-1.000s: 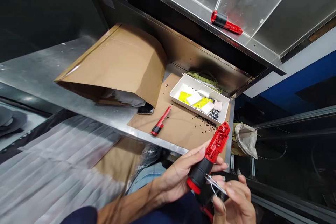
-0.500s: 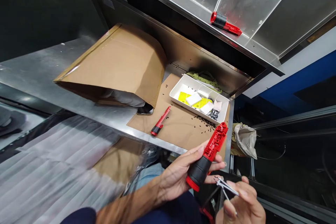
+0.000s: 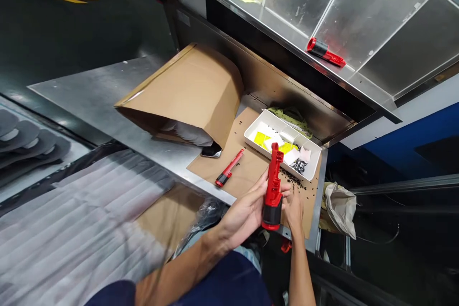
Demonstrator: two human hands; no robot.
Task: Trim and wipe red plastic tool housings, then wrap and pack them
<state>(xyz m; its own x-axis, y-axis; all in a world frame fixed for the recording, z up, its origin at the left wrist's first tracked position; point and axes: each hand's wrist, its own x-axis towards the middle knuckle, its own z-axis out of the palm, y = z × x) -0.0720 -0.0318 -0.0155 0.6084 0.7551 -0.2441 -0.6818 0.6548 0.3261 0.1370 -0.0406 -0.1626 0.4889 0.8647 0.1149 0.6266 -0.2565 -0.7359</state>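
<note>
A red and black plastic housing (image 3: 274, 186) stands nearly upright in my left hand (image 3: 247, 217), whose fingers are closed around its side. Just to the right, my right hand (image 3: 294, 210) reaches over the brown sheet by scattered small black pieces (image 3: 292, 178). Its fingers are partly hidden, and no tweezers show there. Behind the housing lies a white tray (image 3: 247, 135) with white blocks, a yellow printed label and more black pieces. A slimmer red part with a black end (image 3: 229, 168) rests on the brown sheet (image 3: 204, 167) to the left.
An open cardboard box (image 3: 186, 91) lies on the metal table (image 3: 89, 86), with a phone (image 3: 212, 150) by its mouth. Another red and black housing (image 3: 325, 52) sits on the raised metal shelf. A paper bag (image 3: 340, 208) hangs off the right edge.
My right hand has moved forward from near my body to the black pieces; the tweezers it held are out of sight. The housing has turned more upright in my left hand. The view has shifted.
</note>
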